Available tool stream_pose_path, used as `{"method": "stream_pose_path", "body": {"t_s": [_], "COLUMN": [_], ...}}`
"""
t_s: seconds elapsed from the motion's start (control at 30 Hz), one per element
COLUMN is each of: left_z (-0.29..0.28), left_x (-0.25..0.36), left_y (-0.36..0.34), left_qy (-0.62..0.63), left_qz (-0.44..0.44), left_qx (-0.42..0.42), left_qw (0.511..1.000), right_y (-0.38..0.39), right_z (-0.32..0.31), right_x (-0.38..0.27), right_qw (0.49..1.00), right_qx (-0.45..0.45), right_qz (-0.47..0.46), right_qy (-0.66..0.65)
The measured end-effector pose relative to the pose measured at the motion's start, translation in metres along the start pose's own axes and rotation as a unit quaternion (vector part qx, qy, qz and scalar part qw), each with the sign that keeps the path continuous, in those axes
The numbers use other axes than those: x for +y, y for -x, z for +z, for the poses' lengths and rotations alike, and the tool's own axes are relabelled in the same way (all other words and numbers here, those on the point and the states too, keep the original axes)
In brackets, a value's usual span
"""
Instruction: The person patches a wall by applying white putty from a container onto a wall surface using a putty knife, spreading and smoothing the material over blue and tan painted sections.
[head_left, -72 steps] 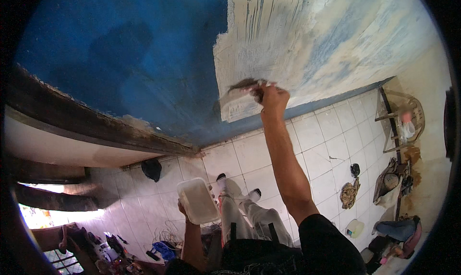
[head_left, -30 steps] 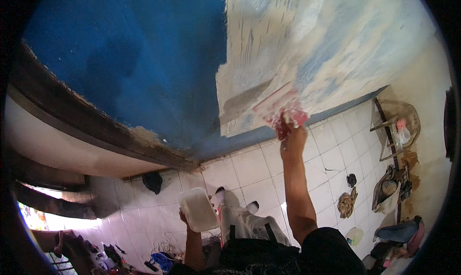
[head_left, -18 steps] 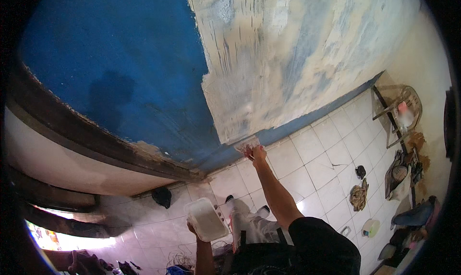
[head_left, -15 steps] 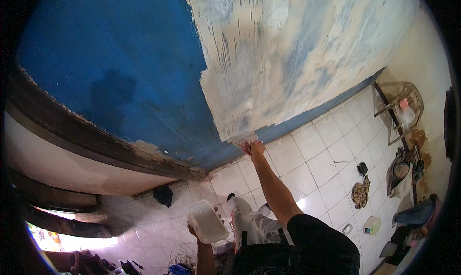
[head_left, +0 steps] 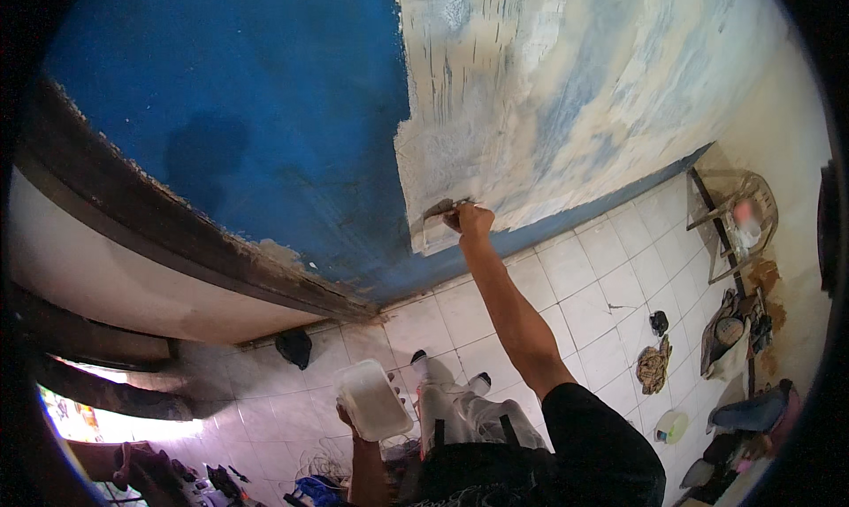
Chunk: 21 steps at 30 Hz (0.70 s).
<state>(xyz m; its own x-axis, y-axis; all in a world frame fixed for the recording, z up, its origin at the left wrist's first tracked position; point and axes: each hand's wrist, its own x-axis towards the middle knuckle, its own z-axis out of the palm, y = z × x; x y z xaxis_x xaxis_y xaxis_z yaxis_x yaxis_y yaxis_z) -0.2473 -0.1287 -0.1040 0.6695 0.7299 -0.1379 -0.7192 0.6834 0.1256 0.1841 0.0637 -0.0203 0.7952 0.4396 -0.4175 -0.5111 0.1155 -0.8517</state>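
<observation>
My right hand [head_left: 473, 218] is closed around a putty knife [head_left: 439, 209] and holds it against the lower part of the wall. The blade lies at the bottom left of the pale plaster coat [head_left: 451, 157], close to its ragged border with the blue wall paint [head_left: 292, 126]. Low at my left side, my left hand [head_left: 350, 418] grips a white rectangular plastic tub [head_left: 375, 399] from its left edge, with fingertips showing past the right edge. What lies inside the tub is too pale to make out.
White floor tiles [head_left: 579, 272] meet the wall. A dark arched moulding [head_left: 190, 250] curves along the left. A black bag [head_left: 294, 349] lies near it. At right are a chair [head_left: 747, 211], a crumpled cloth [head_left: 654, 365], a yellowish round container [head_left: 672, 426] and piled clothes [head_left: 752, 414].
My right hand and the putty knife have moved up the wall from the bottom edge of the plaster. The tub stays in my left hand. The view has shifted slightly.
</observation>
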Motion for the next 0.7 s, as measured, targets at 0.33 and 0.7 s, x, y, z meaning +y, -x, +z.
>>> {"method": "stream_pose_path", "body": {"t_s": [0.33, 0.7], "left_z": [0.012, -0.024], "left_x": [-0.010, -0.007], "left_y": [-0.018, 0.005], "left_qy": [0.003, 0.021], "left_qz": [-0.006, 0.014], "left_qx": [-0.028, 0.030], "left_qw": [1.000, 0.999], "right_y": [0.102, -0.061], "right_z": [-0.058, -0.085], "right_x": [-0.081, 0.110], "right_qw": [0.992, 0.995], "right_qx": [-0.036, -0.047], "right_qz": [-0.066, 0.075], "right_qy": [-0.102, -0.050]}}
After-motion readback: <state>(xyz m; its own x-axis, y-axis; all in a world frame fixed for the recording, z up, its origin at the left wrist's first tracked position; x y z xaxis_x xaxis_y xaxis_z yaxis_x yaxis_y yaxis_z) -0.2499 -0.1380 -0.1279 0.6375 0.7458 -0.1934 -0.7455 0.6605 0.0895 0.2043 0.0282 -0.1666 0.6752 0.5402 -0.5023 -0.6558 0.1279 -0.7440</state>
